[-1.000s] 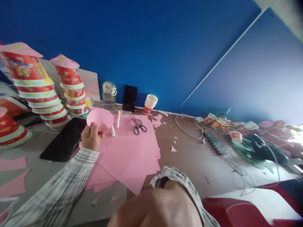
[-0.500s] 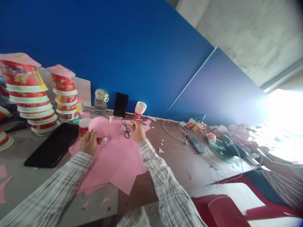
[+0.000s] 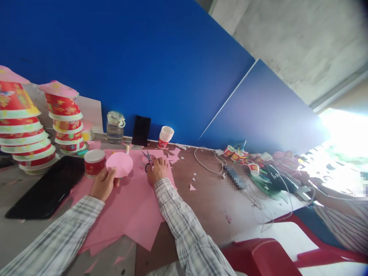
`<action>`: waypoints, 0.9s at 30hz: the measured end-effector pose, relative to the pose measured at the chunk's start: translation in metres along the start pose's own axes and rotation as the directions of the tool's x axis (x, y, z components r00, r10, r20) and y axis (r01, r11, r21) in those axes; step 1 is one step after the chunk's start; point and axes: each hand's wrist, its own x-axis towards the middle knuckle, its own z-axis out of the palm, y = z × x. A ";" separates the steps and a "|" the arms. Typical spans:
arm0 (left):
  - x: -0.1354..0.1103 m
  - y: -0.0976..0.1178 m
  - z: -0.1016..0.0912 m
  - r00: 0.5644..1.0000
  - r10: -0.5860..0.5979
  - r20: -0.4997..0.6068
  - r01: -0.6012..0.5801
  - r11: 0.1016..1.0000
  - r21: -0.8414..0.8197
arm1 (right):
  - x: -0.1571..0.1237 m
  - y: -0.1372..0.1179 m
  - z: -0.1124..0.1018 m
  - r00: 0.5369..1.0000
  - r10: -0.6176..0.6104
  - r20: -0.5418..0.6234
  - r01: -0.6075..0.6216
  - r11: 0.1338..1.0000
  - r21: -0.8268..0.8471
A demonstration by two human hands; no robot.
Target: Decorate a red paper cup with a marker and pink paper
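My left hand [image 3: 105,182] is closed on the edge of a round pink paper disc [image 3: 120,163], thumb on top; a crease runs across it. The disc is held above a layer of large pink paper sheets [image 3: 135,203]. My right hand [image 3: 158,171] is lowered onto the sheets with fingers apart, over the handles of dark scissors [image 3: 147,156]. Their blades point away from me, and the hand partly hides one handle loop. Left of the disc stands a red and white paper cup [image 3: 94,164]. A small yellowish piece [image 3: 127,148] shows behind the disc.
Stacked paper-cup towers [image 3: 64,119] with pink tops stand at left, near a black tablet-like slab [image 3: 47,188]. Along the blue partition are a glass jar [image 3: 115,128], a dark phone-like panel [image 3: 141,131] and a cup [image 3: 165,137]. A cable [image 3: 205,165] and another person's arm [image 3: 330,197] are at right.
My right hand has come down and toward me onto the scissors' handles. My left hand has lowered the pink disc slightly, tilting it flatter. The view has shifted a little to the right.
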 end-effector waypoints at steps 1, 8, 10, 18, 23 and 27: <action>0.000 0.000 0.000 1.000 0.000 0.006 0.000 1.000 -0.001 | 0.000 0.001 0.000 1.000 0.000 -0.008 0.000 1.000 0.013; 0.000 -0.003 0.001 1.000 0.008 0.000 -0.008 1.000 0.001 | 0.002 0.006 0.003 0.992 -0.098 -0.083 0.107 0.988 0.111; -0.001 -0.005 0.002 1.000 0.025 -0.001 -0.025 1.000 0.015 | 0.002 0.007 0.004 0.986 -0.108 -0.130 0.125 0.984 0.129; -0.013 -0.008 0.010 0.990 0.137 0.030 -0.138 0.990 0.023 | 0.002 0.009 0.009 0.963 -0.145 -0.228 0.187 0.966 0.177; -0.024 -0.003 0.013 0.931 0.302 0.203 -0.323 0.943 0.080 | 0.001 0.011 0.014 0.962 -0.176 -0.211 0.213 0.963 0.166; -0.026 0.001 0.015 0.882 0.407 0.238 -0.436 0.896 0.083 | 0.000 0.013 0.014 0.964 -0.181 -0.193 0.213 0.964 0.158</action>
